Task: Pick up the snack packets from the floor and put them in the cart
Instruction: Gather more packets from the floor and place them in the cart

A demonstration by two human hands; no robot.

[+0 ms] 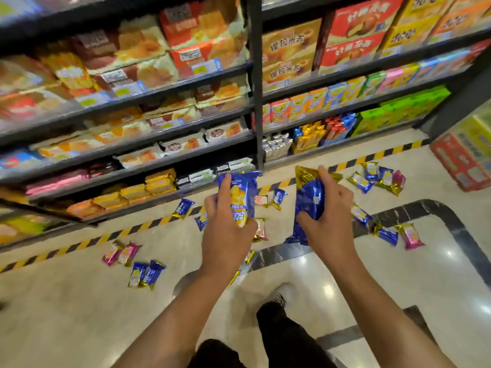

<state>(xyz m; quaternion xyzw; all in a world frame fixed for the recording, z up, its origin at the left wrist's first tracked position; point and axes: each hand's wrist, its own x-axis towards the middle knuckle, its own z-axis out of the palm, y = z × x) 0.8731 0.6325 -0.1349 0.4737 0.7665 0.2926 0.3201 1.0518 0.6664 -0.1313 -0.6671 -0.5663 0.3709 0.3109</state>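
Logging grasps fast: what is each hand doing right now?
Left hand: grips a blue foil snack packet.
Right hand: grips a blue-and-gold foil snack packet.

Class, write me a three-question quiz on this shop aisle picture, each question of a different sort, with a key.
1. True or false: the left hand holds a blue packet.
2. What does the right hand grip? A) a pink packet B) a blue and gold packet C) a box
3. Fill in: loose packets lie on the ____ beside the shelves.

Key: 1 true; 2 B; 3 floor. No cart is in view.
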